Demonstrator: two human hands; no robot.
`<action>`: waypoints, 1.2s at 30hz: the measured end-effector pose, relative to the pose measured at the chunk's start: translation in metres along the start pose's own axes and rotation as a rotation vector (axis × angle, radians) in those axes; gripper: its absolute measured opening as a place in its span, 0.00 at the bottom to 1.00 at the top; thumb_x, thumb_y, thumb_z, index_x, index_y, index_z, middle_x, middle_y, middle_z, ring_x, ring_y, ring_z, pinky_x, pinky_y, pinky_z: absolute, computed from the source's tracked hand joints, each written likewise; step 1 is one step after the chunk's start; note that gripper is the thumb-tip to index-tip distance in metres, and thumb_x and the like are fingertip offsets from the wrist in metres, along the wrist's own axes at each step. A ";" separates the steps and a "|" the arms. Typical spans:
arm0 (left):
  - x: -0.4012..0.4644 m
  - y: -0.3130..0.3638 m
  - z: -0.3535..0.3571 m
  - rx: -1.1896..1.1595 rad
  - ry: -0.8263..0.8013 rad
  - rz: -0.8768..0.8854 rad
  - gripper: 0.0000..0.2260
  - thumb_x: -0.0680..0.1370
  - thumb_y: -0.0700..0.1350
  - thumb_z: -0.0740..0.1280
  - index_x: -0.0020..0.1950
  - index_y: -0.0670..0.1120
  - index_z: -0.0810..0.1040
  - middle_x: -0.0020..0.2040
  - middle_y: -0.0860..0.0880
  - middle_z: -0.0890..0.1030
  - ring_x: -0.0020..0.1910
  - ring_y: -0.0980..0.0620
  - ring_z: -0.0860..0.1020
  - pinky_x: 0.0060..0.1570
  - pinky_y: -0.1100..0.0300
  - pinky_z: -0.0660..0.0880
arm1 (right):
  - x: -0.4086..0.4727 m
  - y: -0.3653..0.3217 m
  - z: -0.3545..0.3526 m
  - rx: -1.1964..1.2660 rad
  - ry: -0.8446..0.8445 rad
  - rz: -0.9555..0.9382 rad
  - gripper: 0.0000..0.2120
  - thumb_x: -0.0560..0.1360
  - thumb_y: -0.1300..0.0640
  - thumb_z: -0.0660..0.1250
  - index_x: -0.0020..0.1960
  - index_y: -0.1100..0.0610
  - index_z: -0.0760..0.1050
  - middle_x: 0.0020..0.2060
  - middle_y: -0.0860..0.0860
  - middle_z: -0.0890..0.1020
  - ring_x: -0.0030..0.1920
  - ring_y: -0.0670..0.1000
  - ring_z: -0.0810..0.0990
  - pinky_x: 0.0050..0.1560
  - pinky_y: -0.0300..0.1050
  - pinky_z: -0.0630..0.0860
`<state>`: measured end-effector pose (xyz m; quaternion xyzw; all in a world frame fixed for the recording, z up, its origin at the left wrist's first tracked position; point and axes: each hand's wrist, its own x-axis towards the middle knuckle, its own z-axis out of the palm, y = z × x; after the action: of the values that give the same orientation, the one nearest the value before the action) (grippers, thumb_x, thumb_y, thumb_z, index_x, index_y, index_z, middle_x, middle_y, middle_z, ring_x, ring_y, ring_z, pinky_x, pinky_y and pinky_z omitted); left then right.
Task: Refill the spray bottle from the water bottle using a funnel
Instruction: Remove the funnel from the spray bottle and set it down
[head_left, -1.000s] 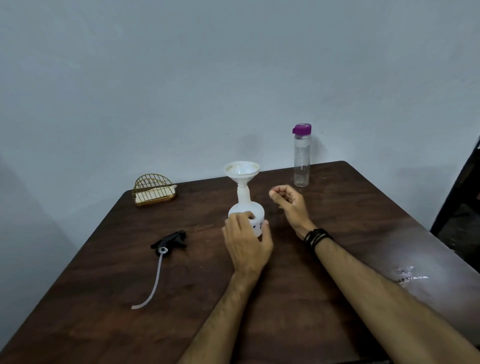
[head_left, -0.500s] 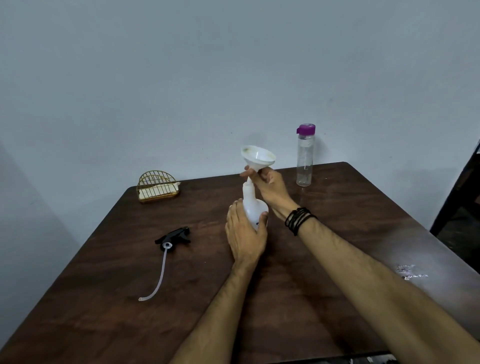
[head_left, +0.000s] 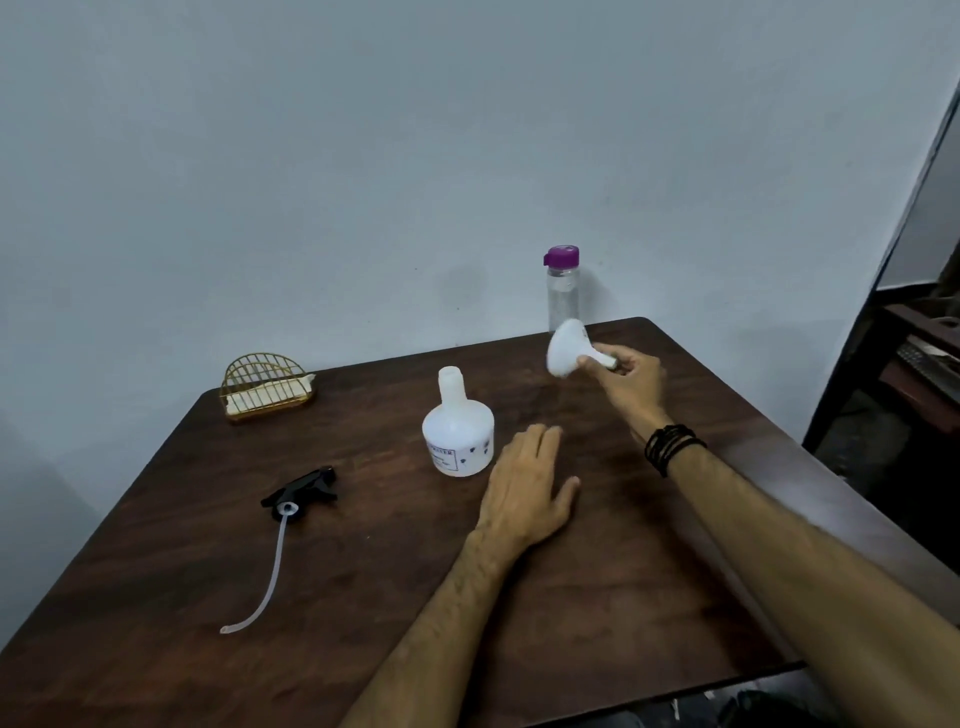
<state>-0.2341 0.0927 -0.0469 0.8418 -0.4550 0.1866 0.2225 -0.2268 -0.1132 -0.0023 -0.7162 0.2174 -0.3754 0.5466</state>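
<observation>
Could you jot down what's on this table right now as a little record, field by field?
spray bottle: upright, neck open, nothing in it
funnel: tipped sideways, off the bottle
right hand: grips funnel spout
left hand: flat, beside bottle, holds nothing
water bottle: upright at back, purple cap on
spray head: lying on table, tube attached

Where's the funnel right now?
In the head view, the funnel is off the spray bottle, held by its stem in the right hand, just before the water bottle.

The white spray bottle (head_left: 458, 435) stood upright, neck open. The white funnel (head_left: 569, 349) lay sideways in the air before the purple-capped clear water bottle (head_left: 562, 289).
</observation>
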 end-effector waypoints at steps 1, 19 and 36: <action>0.005 0.003 0.005 -0.005 -0.094 -0.005 0.30 0.78 0.58 0.64 0.76 0.44 0.65 0.74 0.44 0.68 0.72 0.45 0.67 0.73 0.49 0.64 | 0.004 0.005 -0.009 -0.024 0.048 0.007 0.16 0.68 0.56 0.80 0.54 0.56 0.86 0.39 0.47 0.85 0.36 0.43 0.79 0.42 0.40 0.78; 0.071 0.000 0.043 0.088 -0.517 -0.344 0.38 0.76 0.74 0.45 0.82 0.57 0.47 0.83 0.50 0.44 0.81 0.52 0.41 0.77 0.45 0.37 | 0.101 0.078 -0.015 -0.394 0.060 0.007 0.19 0.73 0.46 0.75 0.57 0.58 0.83 0.53 0.58 0.82 0.54 0.57 0.80 0.50 0.43 0.71; 0.073 -0.003 0.047 0.050 -0.482 -0.356 0.39 0.75 0.75 0.48 0.82 0.57 0.50 0.83 0.51 0.47 0.81 0.52 0.43 0.78 0.45 0.38 | 0.114 0.073 -0.002 -0.309 0.197 0.045 0.18 0.78 0.45 0.69 0.58 0.58 0.75 0.54 0.55 0.79 0.53 0.54 0.80 0.54 0.46 0.75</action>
<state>-0.1883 0.0190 -0.0494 0.9337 -0.3350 -0.0496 0.1163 -0.1496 -0.2195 -0.0371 -0.7464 0.3410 -0.3937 0.4143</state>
